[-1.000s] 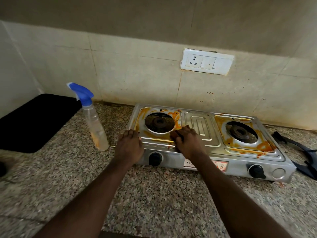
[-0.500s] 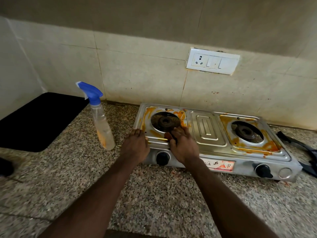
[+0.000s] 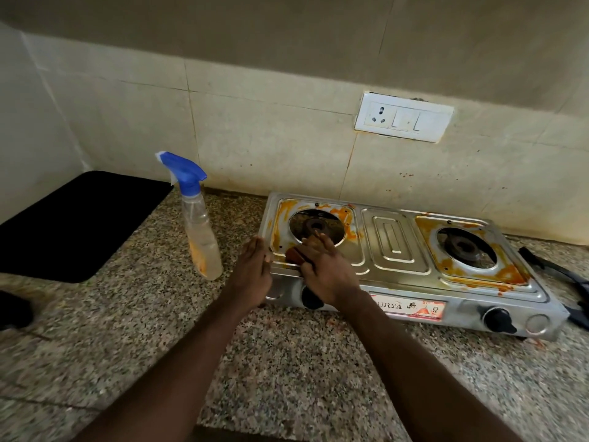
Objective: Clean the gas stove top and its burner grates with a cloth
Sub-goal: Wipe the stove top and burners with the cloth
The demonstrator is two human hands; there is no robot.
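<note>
A steel two-burner gas stove sits on the speckled granite counter, with orange stains around both burner openings. The left burner and right burner are bare, without grates. My right hand lies on the stove top in front of the left burner, fingers stretched forward, pressing a small brown cloth that shows only at its left side. My left hand rests with straight fingers against the stove's front left corner. A black grate lies on the counter to the right of the stove.
A clear spray bottle with a blue trigger stands just left of the stove. A black mat covers the counter's far left, with a dark object at the left edge. A white switch plate is on the tiled wall behind.
My right hand has slid left along the front of the left burner, and the brown cloth now shows beside it. My left hand stays at the stove's corner.
</note>
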